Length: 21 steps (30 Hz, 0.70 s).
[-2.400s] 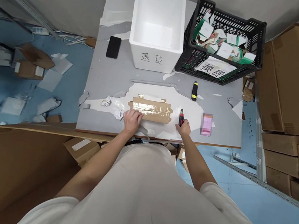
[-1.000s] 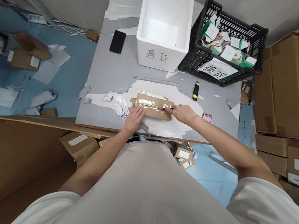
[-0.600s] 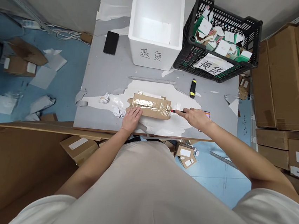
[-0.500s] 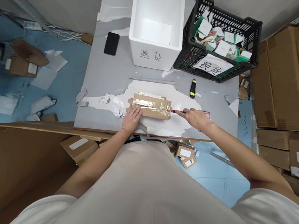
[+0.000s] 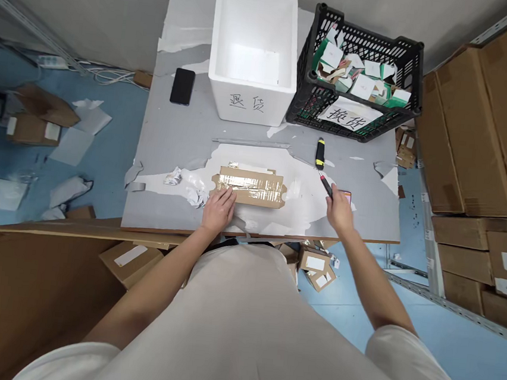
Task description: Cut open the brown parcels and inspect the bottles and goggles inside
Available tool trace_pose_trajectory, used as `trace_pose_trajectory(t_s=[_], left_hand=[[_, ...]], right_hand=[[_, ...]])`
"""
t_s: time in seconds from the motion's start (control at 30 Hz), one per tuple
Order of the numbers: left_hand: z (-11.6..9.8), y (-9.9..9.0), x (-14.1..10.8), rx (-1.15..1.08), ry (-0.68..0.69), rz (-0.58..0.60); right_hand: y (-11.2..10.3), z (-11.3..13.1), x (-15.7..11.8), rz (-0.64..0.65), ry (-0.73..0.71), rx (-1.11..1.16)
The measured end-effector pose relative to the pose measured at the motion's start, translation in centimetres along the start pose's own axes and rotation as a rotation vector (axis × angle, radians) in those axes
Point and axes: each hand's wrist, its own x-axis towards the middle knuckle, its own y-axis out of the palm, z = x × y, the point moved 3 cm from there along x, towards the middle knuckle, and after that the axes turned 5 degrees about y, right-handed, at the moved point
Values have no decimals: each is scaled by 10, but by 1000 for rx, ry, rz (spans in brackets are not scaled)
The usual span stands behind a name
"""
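A flat brown cardboard box (image 5: 253,195), wrapped in shiny clear tape, lies lengthwise on torn white paper on the table. My left hand (image 5: 218,210) rests at its front left end, with fingers laid over the cardboard and not wrapped around it. Off to the right of the box, my right hand (image 5: 339,210) is closed around a slim black-and-red craft knife (image 5: 325,185). The knife's thin tip points away from me, close to a black-and-yellow utility knife (image 5: 320,154) lying on the table. A phone with a lit screen (image 5: 347,196) is partly hidden behind my right hand.
A white foam bin (image 5: 248,103) and a black plastic crate (image 5: 304,102) of small torn boxes stand at the back. A black phone (image 5: 183,86) lies at the left. Crumpled paper (image 5: 196,197) sits beside the box. Large cartons (image 5: 488,129) are stacked at the right.
My right hand has drawn the craft knife away from the box's right end, and its tip now points up and left. My left hand stays on the box. The whole view has shifted slightly.
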Motion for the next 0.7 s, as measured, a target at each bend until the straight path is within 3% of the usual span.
trace_pose_trajectory(t_s=[0.2, 0.33, 0.43, 0.57, 0.63, 0.7], left_hand=[[-1, -6, 0, -11, -4, -18], [1, -8, -2, -27, 5, -20], [1, -9, -4, -40, 4, -21], [1, -11, -5, -64, -5, -15], [0, -11, -3, -81, -11, -15], [-1, -11, -1, -103, -29, -41]], right_hand=[[115, 6, -12, 26, 344, 197], [150, 6, -26, 36, 381, 228], [152, 7, -31, 10, 373, 265], [128, 24, -23, -55, 346, 305], [112, 44, -13, 10, 268, 426], [101, 69, 0, 167, 204, 610]])
